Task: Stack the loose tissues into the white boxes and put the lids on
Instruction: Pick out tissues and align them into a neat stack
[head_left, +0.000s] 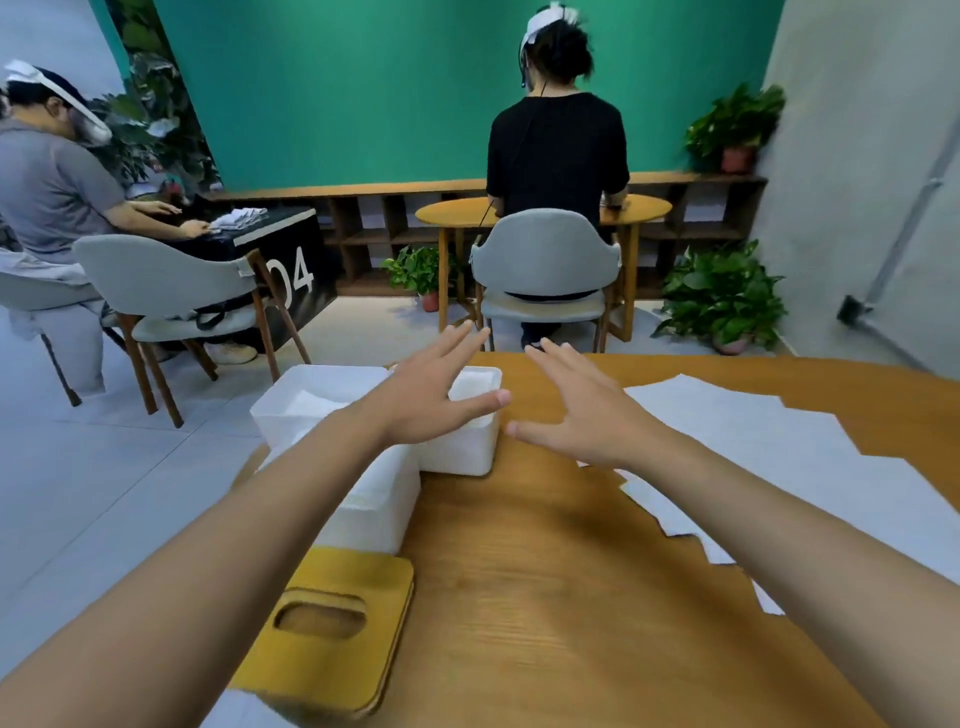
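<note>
Both arms reach forward over the wooden table (545, 582). The left hand (434, 397) has its fingers straight and spread apart, palm down, and it holds nothing. It is above the right white box (467, 447); whether it touches the rim of this box I cannot tell. The right hand (576, 410) is also spread flat with the palm down and holds nothing. It is over bare wood, between the right white box and the loose tissues (753, 441).

Three boxes stand close together at the left edge of the table, all without lids. The far white box (280, 415) is at the left corner, and something white and soft – it seems to be tissue – lies inside it. The right white box stands just beside it and also shows white inside. The near white box (379, 514) is closer to the person and touches the right one; the left forearm hides most of its opening.

The loose tissues lie flat on the right part of the table in overlapping sheets, with a stepped edge toward the person. A yellow wooden lid (363, 582) with an oval slot lies flat near the left edge, just in front of the near white box. A second edge shows under it, so it may be more than one lid.

Behind the table, one person (558, 150) sits with their back to the camera on a grey chair (545, 254), and another person (52, 187) sits at the left.
</note>
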